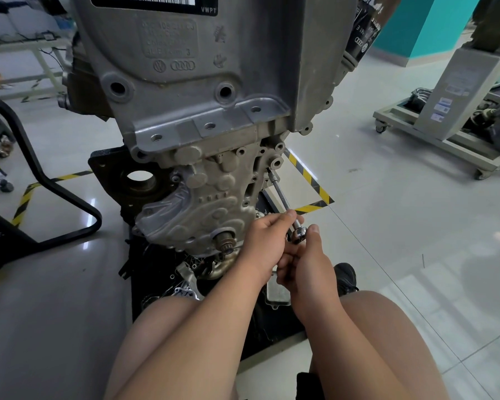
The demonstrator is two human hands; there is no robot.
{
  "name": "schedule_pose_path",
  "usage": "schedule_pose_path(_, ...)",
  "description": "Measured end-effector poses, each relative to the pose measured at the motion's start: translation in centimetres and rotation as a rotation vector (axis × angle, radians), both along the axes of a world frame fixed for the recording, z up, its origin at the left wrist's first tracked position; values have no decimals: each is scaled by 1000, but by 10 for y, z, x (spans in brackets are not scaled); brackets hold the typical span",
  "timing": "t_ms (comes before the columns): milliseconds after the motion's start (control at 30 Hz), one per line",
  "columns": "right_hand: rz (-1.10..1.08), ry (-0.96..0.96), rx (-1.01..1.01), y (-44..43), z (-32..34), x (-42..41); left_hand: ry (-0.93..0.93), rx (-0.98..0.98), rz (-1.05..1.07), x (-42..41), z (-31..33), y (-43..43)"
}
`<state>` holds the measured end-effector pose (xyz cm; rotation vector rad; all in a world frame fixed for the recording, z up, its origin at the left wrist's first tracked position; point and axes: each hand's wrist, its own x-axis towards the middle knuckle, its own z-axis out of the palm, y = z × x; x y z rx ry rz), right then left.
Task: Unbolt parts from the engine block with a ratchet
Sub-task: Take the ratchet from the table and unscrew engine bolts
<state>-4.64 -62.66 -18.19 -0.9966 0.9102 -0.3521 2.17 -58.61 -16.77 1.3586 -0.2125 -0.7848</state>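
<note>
A grey engine block (202, 105) stands upright in front of me, its lower cover (214, 203) facing the camera. A ratchet (298, 235) with a long extension bar (279, 192) reaches up to a bolt at the block's lower right edge (269, 170). My left hand (267, 241) pinches the lower end of the extension just above the ratchet head. My right hand (309, 264) is curled round the ratchet handle, which it hides, with the thumb beside the head.
Loose removed metal parts (191, 281) lie on the black base under the block. A black chair frame (49, 197) stands to the left. A wheeled grey stand (445, 125) is at the right. Yellow-black floor tape (312, 183) marks the area. My knees fill the bottom.
</note>
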Motion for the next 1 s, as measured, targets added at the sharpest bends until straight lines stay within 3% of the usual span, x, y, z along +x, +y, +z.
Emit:
schedule_pose_path(233, -32, -17, -11, -1, 2, 0, 19, -8, 57, 0, -2, -3)
schedule_pose_path(567, -102, -126, -202, 2, 3, -5, -66, 21, 62, 2, -5, -4)
schedule_pose_path(1000, -160, -128, -444, -1, -4, -5, -77, -6, 65, 2, -8, -5)
